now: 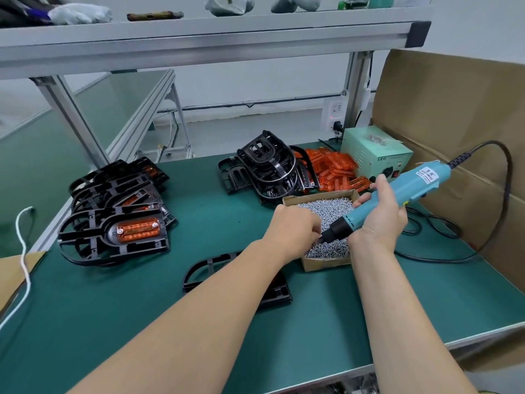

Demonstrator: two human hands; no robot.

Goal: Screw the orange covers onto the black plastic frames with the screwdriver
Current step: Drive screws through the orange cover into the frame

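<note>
Left hand [295, 226] bunches its fingers at the driver tip (screw held? can't tell), forearm over the waiting black frame [278, 294]. Screw box [326, 264] sits close for quick reloads. Right hand [380, 220] wraps the screwdriver [412, 186], bit angled toward the left hand. Orange covers [338, 172] piled behind.

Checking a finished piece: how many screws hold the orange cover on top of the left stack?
2: one screw at the left end of the orange cover, one at its right end. Pieces stacked underneath are mostly hidden.
</note>
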